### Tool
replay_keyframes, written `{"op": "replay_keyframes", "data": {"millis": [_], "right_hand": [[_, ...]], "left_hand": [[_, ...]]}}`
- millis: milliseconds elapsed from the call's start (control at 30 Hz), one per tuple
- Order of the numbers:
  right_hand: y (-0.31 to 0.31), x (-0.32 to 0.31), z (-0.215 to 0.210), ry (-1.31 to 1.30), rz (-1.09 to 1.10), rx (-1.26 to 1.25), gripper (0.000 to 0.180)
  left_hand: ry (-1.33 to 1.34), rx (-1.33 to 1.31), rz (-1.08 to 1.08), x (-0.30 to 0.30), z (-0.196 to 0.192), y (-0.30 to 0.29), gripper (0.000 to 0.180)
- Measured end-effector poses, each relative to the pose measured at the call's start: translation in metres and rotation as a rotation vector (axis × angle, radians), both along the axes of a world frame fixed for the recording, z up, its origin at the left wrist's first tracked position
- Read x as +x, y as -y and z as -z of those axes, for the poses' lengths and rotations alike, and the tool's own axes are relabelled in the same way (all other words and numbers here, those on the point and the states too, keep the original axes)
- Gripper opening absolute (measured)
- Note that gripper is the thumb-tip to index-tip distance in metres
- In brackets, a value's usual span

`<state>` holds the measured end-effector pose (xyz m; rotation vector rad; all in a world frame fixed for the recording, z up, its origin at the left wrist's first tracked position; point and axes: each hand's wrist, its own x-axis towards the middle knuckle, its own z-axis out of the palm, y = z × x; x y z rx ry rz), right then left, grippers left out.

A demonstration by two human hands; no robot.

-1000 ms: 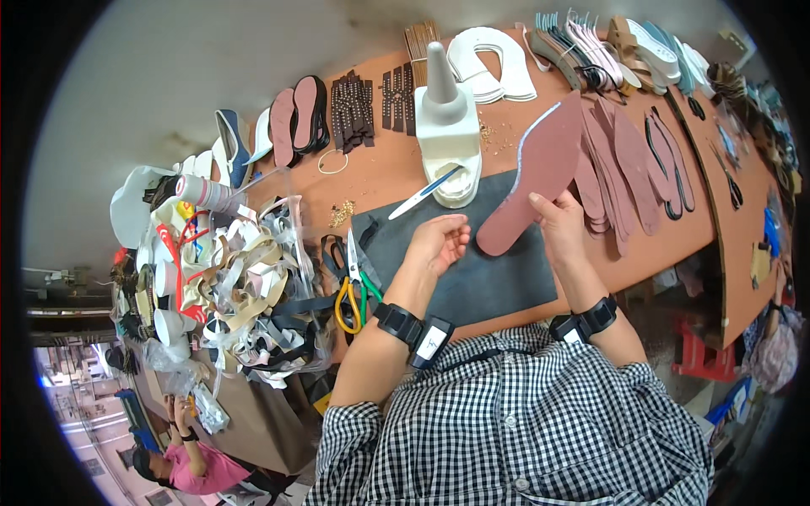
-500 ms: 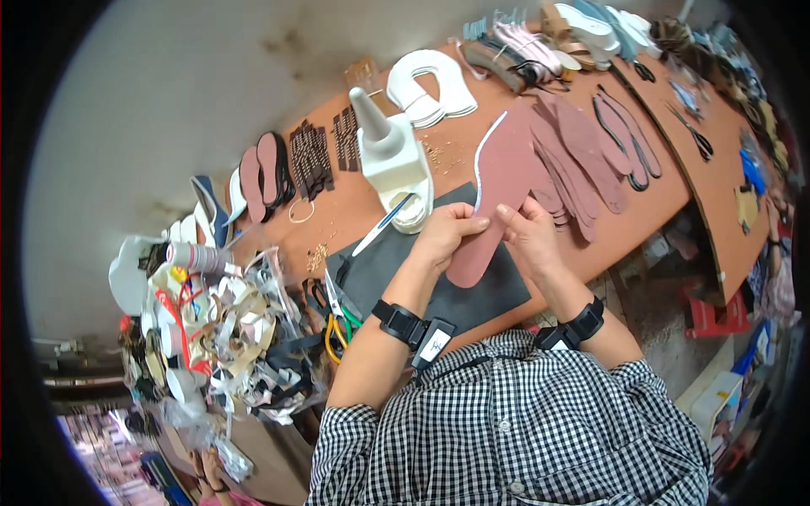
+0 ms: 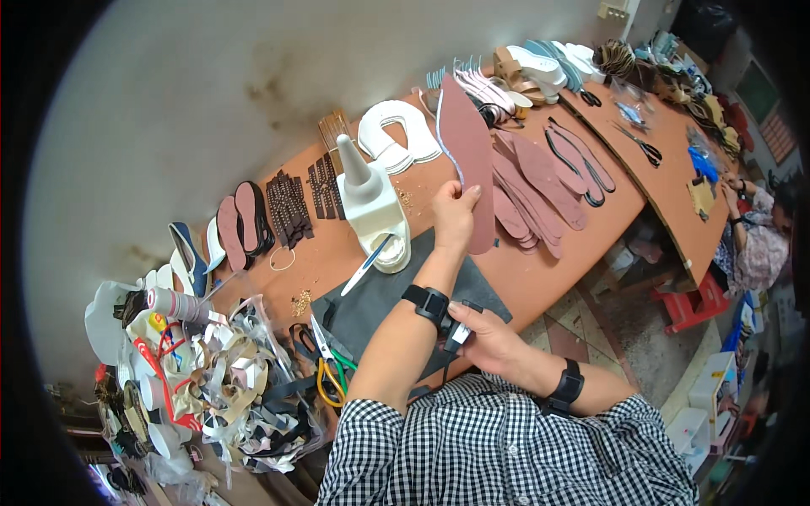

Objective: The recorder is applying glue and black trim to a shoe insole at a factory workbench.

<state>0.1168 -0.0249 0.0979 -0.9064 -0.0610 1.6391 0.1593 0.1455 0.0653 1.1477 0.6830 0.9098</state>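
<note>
My left hand [image 3: 456,218] pinches a pinkish-brown insole [image 3: 469,139] by its lower left side and holds it up on end. A thin whitish-blue strip runs down the insole's left edge. On my left wrist is a black strapped device [image 3: 429,305]; my right hand [image 3: 489,337] has its thumb and fingers closed on the small box hanging from it. Just left of my left hand stands a white pot [image 3: 393,253] joined to a base with a grey cone, and a slim blue-and-white tool [image 3: 363,270] leans in it. Under my forearm lies a dark mat [image 3: 371,312].
More insoles [image 3: 540,185] lie fanned out on the right. Scissors [image 3: 325,354] lie beside a heap of scraps [image 3: 245,379] at left. White horseshoe-shaped pieces [image 3: 396,126] and studded brown strips [image 3: 289,207] sit toward the wall. A person [image 3: 755,244] works at far right.
My right hand has let go of the insole and moved down to the device on my left wrist. My left hand has lifted the insole slightly up and left. The view has shifted.
</note>
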Motion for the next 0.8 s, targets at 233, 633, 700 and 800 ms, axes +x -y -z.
{"op": "replay_keyframes", "data": {"millis": [233, 633, 700, 800], "right_hand": [[-0.005, -0.006, 0.007, -0.103, 0.013, 0.027, 0.023], [-0.018, -0.008, 0.016, -0.511, -0.227, 0.053, 0.025], [-0.020, -0.008, 0.024, -0.549, -0.251, 0.109, 0.025], [-0.021, -0.007, 0.029, -0.585, -0.280, 0.159, 0.026]], "left_hand": [[0.309, -0.298, -0.005, -0.001, -0.021, -0.002, 0.010], [-0.296, 1.282, -0.312, -0.021, -0.036, -0.025, 0.005], [-0.314, 1.234, -0.224, -0.022, -0.038, -0.026, 0.007], [-0.202, 0.751, -0.167, -0.014, -0.051, -0.015, 0.004]]}}
